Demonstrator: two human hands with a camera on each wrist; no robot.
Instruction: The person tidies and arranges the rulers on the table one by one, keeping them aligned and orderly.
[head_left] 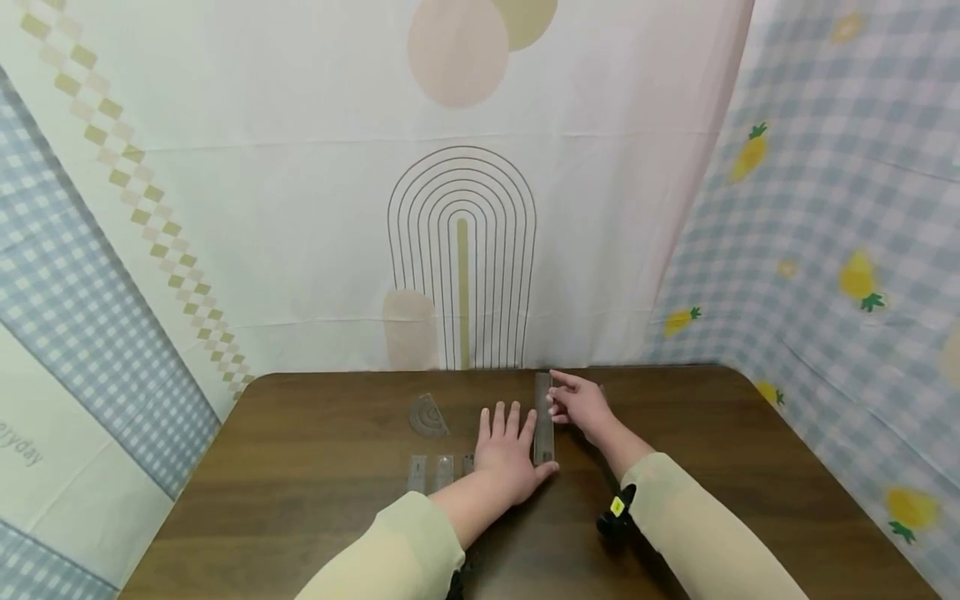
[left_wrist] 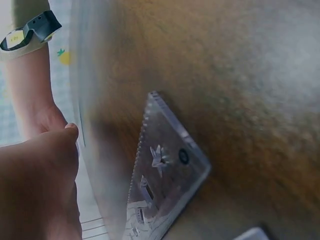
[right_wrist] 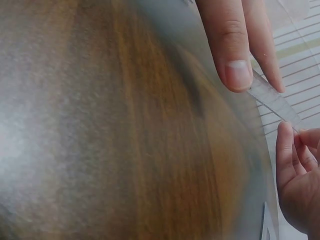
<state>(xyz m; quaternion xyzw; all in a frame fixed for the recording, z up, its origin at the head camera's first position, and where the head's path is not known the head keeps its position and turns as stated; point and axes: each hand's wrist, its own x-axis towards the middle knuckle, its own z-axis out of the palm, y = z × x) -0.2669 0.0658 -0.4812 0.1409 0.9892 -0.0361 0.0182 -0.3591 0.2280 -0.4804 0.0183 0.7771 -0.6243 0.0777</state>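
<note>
A clear ruler (head_left: 543,433) stands lengthwise at the back of the table. My left hand (head_left: 506,458) lies with spread, straight fingers beside its left edge, the thumb at its near end. My right hand (head_left: 585,407) pinches the ruler's right edge toward the far end; in the right wrist view, its fingertips (right_wrist: 285,131) meet at the edge. Left of my left hand lie a clear protractor (head_left: 427,417) and several short clear pieces, partly hidden by hand and sleeve. In the left wrist view, one is a stencil ruler (left_wrist: 167,167) with a star cut-out and a scalloped edge.
The brown wooden table (head_left: 300,517) ends at a white printed cloth (head_left: 322,250) hanging behind it. A checked cloth (head_left: 817,292) hangs along the right side. The edge of a clear triangular piece (right_wrist: 268,225) shows at the bottom of the right wrist view.
</note>
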